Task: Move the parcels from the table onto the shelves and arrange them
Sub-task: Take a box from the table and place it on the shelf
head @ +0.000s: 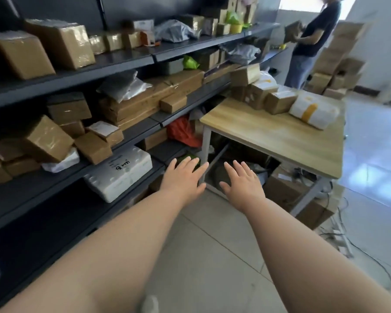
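Observation:
Both my arms stretch forward over the floor. My left hand [184,176] and my right hand [243,179] are flat with fingers spread and hold nothing. They hover in front of the near corner of the wooden table [278,141]. On the table's far side lie several brown cardboard parcels [279,101] and a white bag parcel with a yellow stripe [313,111]. The dark shelves [113,64] on the left carry many brown boxes and a white foam-wrapped parcel [120,175] on a low level.
Another person [309,39] stands at the far end holding a box, beside a stack of cartons [339,64]. Under the table sit cardboard boxes [296,195] and loose cables [343,240]. A red bag [183,132] lies between shelf and table.

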